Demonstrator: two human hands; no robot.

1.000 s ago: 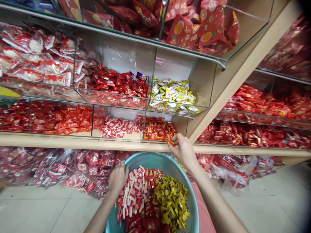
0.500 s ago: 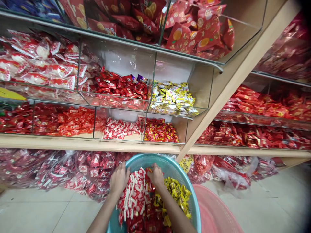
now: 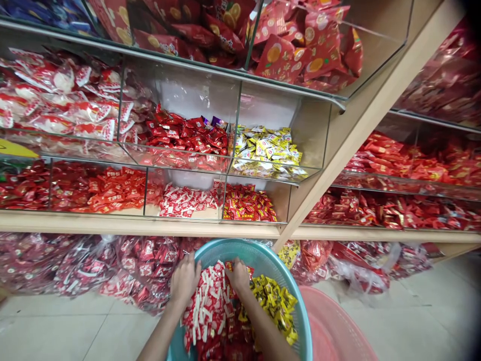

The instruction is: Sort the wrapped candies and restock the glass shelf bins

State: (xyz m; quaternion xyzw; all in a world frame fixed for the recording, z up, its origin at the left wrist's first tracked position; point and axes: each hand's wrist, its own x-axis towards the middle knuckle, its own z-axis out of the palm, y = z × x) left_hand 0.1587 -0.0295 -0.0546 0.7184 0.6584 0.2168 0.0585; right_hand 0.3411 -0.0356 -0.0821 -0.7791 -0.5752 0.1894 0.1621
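Observation:
A turquoise plastic basket (image 3: 302, 301) with perforated sides stands low in front of the shelves. Inside it, red-and-white wrapped candies (image 3: 206, 306) are heaped on the left, yellow-and-black wrapped candies (image 3: 276, 303) on the right, and dark red wrapped candies (image 3: 225, 346) nearest me. My left hand (image 3: 185, 280) is at the basket's left side, its fingers bent over the rim. Deep in the basket, my right hand (image 3: 238, 277) is closed among small red wrapped candies (image 3: 250, 272) at the far side. Its fingertips are partly hidden by the candies.
Behind the basket rise wooden shelves (image 3: 143, 223) with clear compartments of wrapped sweets. Plastic bags of candies (image 3: 146, 260) lie on the floor under the bottom board. A pink basket (image 3: 330, 326) stands close on the right, on the tiled floor (image 3: 56, 331).
My right hand has shifted slightly left and down among the candies, and more red wrappers show to its right. The left hand stays at the rim.

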